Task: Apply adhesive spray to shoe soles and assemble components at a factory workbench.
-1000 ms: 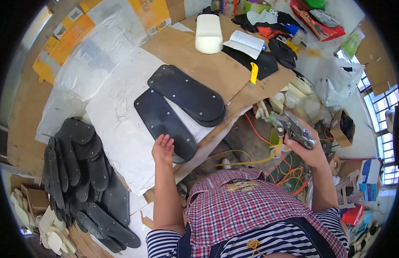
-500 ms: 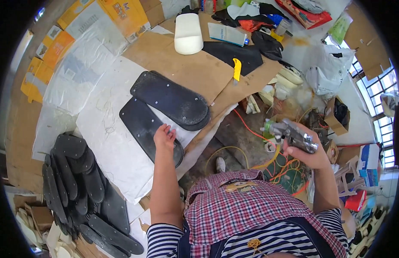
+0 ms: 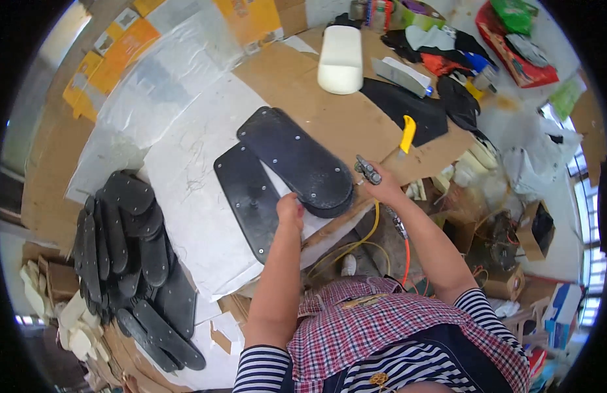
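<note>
Two long black pads with rounded ends and shiny studs lie side by side on white paper: the upper pad (image 3: 292,154) over another black piece, the lower pad (image 3: 248,190) angled beside it. My left hand (image 3: 290,211) is closed at the lower pad's right edge, next to the gap between the pads; whatever its fingers hold, if anything, is hidden. My right hand (image 3: 384,188) grips a metal spray gun (image 3: 367,171) at the right end of the upper pad. A yellow hose and a red-orange hose hang below that hand.
A pile of black studded pads (image 3: 123,242) lies at the left. Farther back are a cream block (image 3: 341,62), a yellow-handled cutter (image 3: 407,134), black material (image 3: 408,108) and a red bag (image 3: 513,49). Hoses (image 3: 405,262) trail down by my body.
My right hand has brought the spray gun left, from beside the table to the upper pad's end. My left hand has gone from spread fingers to closed. The view has shifted.
</note>
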`<control>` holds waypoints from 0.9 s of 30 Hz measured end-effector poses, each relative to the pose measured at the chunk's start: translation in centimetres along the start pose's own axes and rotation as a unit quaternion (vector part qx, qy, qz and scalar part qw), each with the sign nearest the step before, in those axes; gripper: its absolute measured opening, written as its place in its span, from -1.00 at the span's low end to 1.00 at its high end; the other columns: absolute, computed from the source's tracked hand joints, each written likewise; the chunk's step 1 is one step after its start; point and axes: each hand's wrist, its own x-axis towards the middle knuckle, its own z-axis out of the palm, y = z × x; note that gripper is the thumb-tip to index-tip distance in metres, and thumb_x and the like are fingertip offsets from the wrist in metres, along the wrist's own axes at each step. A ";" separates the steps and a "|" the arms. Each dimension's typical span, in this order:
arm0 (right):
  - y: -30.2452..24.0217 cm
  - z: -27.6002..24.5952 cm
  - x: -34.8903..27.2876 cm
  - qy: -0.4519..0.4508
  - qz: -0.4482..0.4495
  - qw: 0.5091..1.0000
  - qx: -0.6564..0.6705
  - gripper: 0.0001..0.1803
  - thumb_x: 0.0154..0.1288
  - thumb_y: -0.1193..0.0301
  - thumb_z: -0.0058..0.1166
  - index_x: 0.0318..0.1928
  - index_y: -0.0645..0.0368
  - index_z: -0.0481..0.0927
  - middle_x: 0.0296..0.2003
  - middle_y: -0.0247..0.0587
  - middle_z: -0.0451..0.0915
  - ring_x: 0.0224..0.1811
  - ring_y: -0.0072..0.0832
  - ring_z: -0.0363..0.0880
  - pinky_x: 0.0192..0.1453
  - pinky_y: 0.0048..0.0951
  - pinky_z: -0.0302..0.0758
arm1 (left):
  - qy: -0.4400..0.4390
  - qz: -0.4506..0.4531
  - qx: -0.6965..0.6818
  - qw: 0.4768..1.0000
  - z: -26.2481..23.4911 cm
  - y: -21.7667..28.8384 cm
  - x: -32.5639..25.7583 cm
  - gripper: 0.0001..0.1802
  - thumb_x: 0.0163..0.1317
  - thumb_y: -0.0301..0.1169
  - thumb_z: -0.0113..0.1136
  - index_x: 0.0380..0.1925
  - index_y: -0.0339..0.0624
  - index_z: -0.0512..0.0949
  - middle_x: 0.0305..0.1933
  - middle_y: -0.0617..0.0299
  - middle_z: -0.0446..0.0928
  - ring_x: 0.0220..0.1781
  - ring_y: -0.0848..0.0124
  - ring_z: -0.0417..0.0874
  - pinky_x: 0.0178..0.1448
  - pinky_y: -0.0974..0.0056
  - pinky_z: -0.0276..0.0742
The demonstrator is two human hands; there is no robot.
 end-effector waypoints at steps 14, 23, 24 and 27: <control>0.3 2.1 0.8 -0.003 -0.005 0.997 -0.078 -0.40 -0.07 0.53 0.08 0.11 0.21 0.37 -0.05 0.08 0.51 0.05 -0.09 0.48 0.09 -0.26 0.42 | 0.056 0.034 -0.160 0.985 2.1 -0.2 -1.2 -0.82 0.26 -0.31 -0.06 -0.26 -0.14 0.44 -0.41 0.27 0.35 -0.49 0.46 0.31 -0.50 0.31 0.16; -0.8 1.2 -4.6 -0.003 0.008 1.000 -0.012 -0.40 0.01 0.47 0.09 0.15 0.21 0.34 -0.08 -0.01 0.52 0.00 -0.29 0.51 0.09 -0.39 0.39 | 0.077 0.106 -0.202 0.971 0.0 2.4 -2.4 -0.62 0.34 -0.33 -0.12 0.00 -0.43 0.39 0.00 0.04 0.49 -0.07 0.18 0.55 -0.02 0.10 0.50; -1.2 0.9 -5.6 0.004 -0.014 1.000 0.005 -0.40 0.02 0.48 0.09 0.16 0.21 0.33 -0.21 -0.18 0.50 -0.15 -0.45 0.47 -0.01 -0.47 0.39 | 0.075 0.097 -0.218 0.968 -1.2 3.2 -3.1 -0.67 0.30 -0.35 -0.06 -0.11 -0.43 0.46 -0.11 0.04 0.52 -0.17 0.22 0.57 -0.09 0.14 0.51; -3.7 0.8 -8.2 -0.004 -0.049 0.999 0.016 -0.38 0.03 0.49 0.10 0.18 0.21 0.31 -0.34 -0.35 0.48 -0.30 -0.62 0.43 -0.12 -0.55 0.40 | 0.092 0.122 -0.214 0.965 -6.7 4.8 -4.1 -0.69 0.23 -0.33 0.07 -0.28 -0.45 0.52 -0.28 0.07 0.55 -0.33 0.28 0.58 -0.25 0.18 0.53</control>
